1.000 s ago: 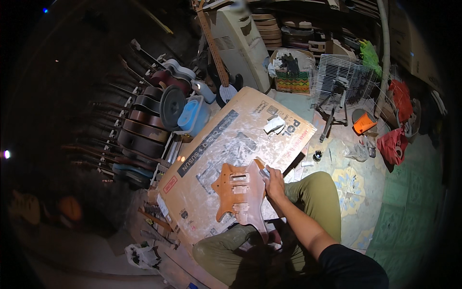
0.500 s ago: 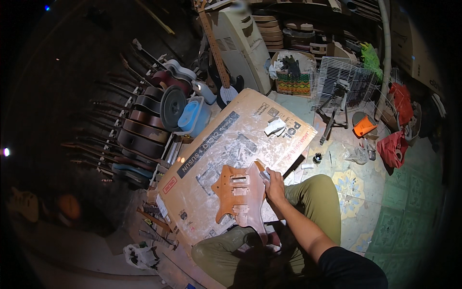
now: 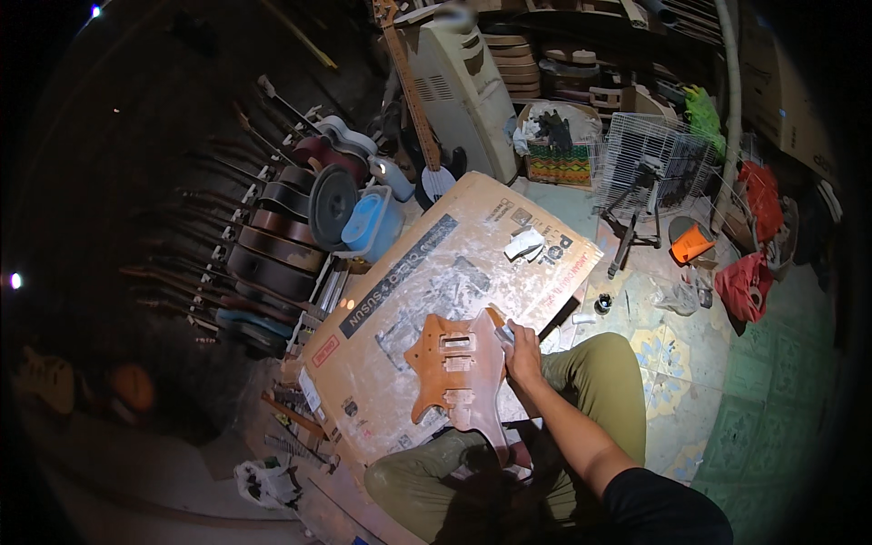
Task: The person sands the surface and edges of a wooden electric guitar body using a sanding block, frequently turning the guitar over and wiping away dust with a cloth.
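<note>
An unpainted electric guitar body (image 3: 488,374) lies across the cardboard by my crossed legs, its narrow end toward me. The left half is bare orange-brown wood; the right half looks paler and dusty. Several routed pockets run down its middle. My right hand (image 3: 524,355) is at the upper right edge of the body, fingers closed around a small grey piece (image 3: 504,334), possibly folded sandpaper, which touches the rim near the horn. The palm hides most of it. My left hand is not in view.
Under the body lies a flattened cardboard sheet (image 3: 372,359) streaked with white dust, with a crumpled white cloth (image 3: 524,243) on it. Racked guitars (image 3: 272,254) and a blue tub (image 3: 374,222) are at left. A wire cage (image 3: 649,163) and orange cup (image 3: 692,242) stand at far right.
The whole view has shifted slightly right and down. My right hand stays at the same edge of the guitar body, with little visible movement against it.
</note>
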A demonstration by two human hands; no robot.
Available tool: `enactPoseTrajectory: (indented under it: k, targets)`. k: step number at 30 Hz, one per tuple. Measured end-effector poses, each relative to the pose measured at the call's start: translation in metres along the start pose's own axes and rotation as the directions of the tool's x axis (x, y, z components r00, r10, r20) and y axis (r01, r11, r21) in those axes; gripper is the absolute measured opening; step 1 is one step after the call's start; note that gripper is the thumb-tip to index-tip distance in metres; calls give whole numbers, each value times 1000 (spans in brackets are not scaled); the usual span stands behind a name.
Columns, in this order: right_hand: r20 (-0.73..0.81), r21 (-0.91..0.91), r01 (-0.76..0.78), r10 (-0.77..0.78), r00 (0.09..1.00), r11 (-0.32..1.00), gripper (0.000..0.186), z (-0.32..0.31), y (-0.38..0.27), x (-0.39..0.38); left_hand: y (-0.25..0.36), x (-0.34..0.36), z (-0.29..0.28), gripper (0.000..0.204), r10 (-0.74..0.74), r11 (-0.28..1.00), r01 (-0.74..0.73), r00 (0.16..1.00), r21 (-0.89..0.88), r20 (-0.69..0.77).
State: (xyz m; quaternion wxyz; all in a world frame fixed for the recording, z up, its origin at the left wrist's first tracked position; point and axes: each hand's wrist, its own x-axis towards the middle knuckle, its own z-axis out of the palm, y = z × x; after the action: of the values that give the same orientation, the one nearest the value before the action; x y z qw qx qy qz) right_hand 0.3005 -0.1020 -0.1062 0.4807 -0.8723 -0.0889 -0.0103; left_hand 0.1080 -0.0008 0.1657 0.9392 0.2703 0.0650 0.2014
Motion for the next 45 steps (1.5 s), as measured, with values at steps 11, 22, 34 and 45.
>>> enactPoseTrajectory:
  k: [11,22,34,45]
  targets:
    - [-50,-53,34,-37,998,998,57,9,3,2,2,5,0,94,3,992,3,999,-127,52]
    - [19,6,73,-73,997,997,58,6,3,2,-4,33,-4,106,9,867,129,961,-481,275]
    - [56,-14,67,-66,996,998,56,1,2,2,-8,36,-15,99,48,919,119,912,-375,406]
    - [11,-19,120,-119,993,993,57,10,22,9,-28,87,-109,31,-127,964,196,933,181,-336]
